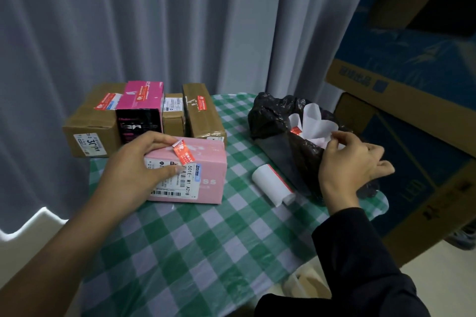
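A pink parcel box (206, 177) with a white shipping label and a red sticker (183, 154) lies on the checked tablecloth. My left hand (136, 162) grips its left end, fingers over the top and thumb on the label. My right hand (353, 162) hovers at the mouth of a black plastic bag (273, 116) and pinches a white strip of backing paper (318, 126) that lies among more white paper in the bag. A white roll of labels with a red edge (273, 186) lies between the box and the bag.
Brown cardboard parcels (90, 121) (203, 110) and a magenta-and-black box (140, 110) stand in a row behind the pink box. Grey curtains hang behind the table (206, 252). Large blue-and-brown cartons (412, 85) are stacked on the right.
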